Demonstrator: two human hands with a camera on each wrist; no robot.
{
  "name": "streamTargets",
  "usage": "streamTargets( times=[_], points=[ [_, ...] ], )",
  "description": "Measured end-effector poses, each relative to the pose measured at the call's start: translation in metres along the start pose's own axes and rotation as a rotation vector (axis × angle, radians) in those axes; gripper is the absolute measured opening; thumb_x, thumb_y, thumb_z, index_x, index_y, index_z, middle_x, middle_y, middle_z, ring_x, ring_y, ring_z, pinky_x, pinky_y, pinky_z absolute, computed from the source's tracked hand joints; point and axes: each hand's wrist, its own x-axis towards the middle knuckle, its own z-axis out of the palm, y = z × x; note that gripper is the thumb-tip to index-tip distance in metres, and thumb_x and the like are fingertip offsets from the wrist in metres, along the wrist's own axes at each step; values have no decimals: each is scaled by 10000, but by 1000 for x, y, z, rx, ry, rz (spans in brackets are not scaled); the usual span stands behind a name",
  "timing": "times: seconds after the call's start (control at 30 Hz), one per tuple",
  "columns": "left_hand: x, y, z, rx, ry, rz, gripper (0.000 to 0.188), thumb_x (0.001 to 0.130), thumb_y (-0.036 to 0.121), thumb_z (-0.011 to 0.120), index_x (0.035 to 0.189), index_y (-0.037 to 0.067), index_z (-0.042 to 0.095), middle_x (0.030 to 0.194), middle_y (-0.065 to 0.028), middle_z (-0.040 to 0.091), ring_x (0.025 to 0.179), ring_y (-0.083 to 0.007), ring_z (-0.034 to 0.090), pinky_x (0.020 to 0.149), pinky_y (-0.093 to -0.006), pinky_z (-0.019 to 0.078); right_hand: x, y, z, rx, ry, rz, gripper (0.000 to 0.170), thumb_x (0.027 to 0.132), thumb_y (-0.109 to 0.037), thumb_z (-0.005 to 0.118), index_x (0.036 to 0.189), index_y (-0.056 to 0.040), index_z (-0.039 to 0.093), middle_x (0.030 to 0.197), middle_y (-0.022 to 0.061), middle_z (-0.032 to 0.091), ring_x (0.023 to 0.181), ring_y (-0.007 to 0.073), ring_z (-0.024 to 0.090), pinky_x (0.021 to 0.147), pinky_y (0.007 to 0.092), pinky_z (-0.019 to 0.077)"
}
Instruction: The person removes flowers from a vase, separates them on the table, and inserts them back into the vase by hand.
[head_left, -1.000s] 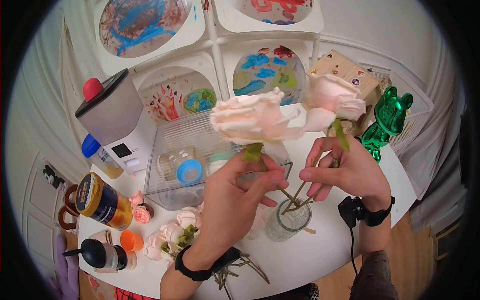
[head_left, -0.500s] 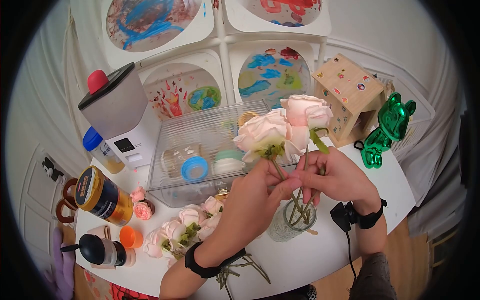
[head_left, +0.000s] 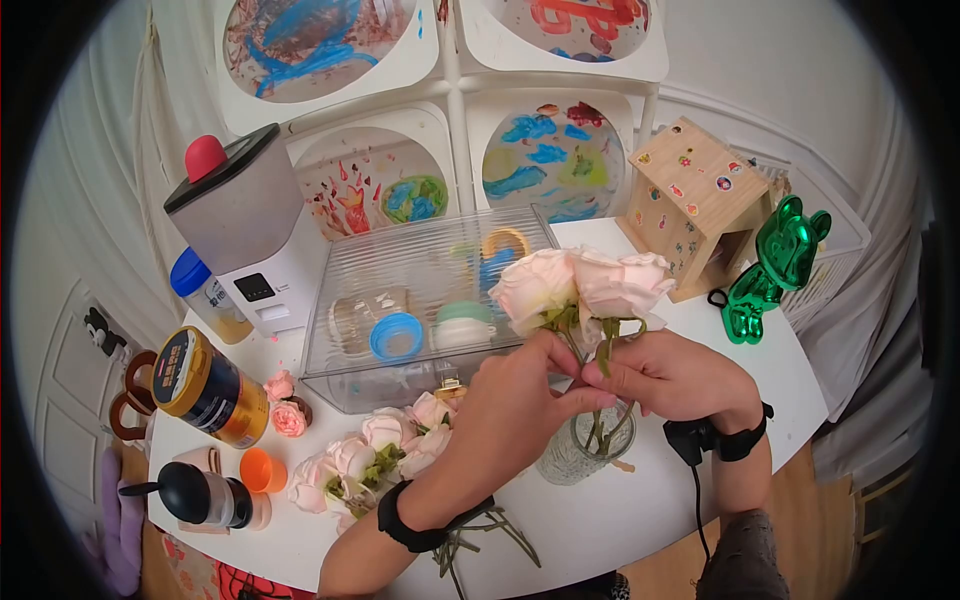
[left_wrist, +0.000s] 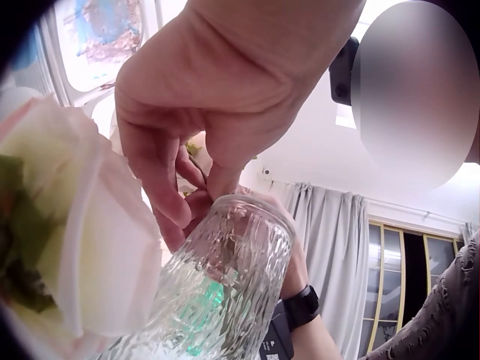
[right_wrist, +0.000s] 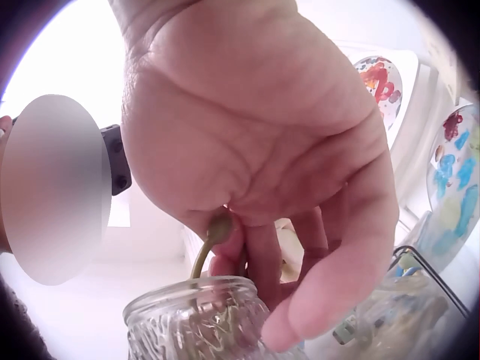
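Note:
Two pale pink roses (head_left: 580, 285) stand side by side above a ribbed glass vase (head_left: 568, 462), their lower stems inside its mouth. My left hand (head_left: 510, 405) pinches the stems from the left, just over the rim. From the right, my right hand (head_left: 685, 380) holds a stem between thumb and fingers, close against the left fingertips. In the right wrist view, a green stem (right_wrist: 201, 259) runs from the thumb down into the vase (right_wrist: 191, 307). The left wrist view shows the vase (left_wrist: 232, 262) below the left hand (left_wrist: 225, 97).
More pink roses (head_left: 350, 460) lie left of the vase, stems (head_left: 500, 535) toward the front edge. Behind stands a clear ribbed box (head_left: 420, 290). An orange cup (head_left: 262, 470) and a jar (head_left: 208, 390) are at left; a green bear figure (head_left: 780, 265) and wooden house (head_left: 695, 195) at right.
The two roses have come together and lowered, their stems sinking further into the vase. Both hands have drawn closer to each other over the rim.

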Motion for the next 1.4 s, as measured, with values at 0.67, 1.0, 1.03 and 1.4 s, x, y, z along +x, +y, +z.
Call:
streamTargets(
  times=[0.67, 1.0, 1.03, 1.4],
  points=[
    [-1, -3, 0, 71, -135, -55, 452, 772, 491, 737, 839, 50, 668, 731, -64, 699, 722, -287, 689, 657, -400, 521, 6, 6, 0, 354, 54, 101, 326, 940, -233, 638, 720, 7, 644, 673, 16, 631, 598, 76, 577, 570, 241, 475],
    [1, -13, 2, 139, -126, 45, 520, 781, 568, 694, 770, 48, 675, 707, -98, 688, 672, -313, 672, 632, -417, 518, 13, 22, 1, 320, -28, 11, 297, 920, -258, 674, 754, -14, 706, 614, -21, 572, 588, 49, 450, 558, 239, 389],
    [1, -12, 2, 159, -127, 47, 514, 781, 566, 697, 783, 52, 685, 717, -97, 694, 681, -311, 676, 639, -414, 523, 13, 19, 2, 313, -28, -14, 303, 915, -266, 681, 745, -15, 701, 609, -26, 561, 586, 48, 443, 551, 241, 379],
    [1, -12, 2, 91, -144, 41, 462, 782, 509, 719, 866, 55, 707, 786, -97, 716, 734, -300, 688, 681, -399, 535, 8, 18, 1, 290, -41, 45, 255, 899, -276, 699, 850, -29, 737, 664, -20, 614, 633, 53, 510, 598, 240, 432]
  ],
)
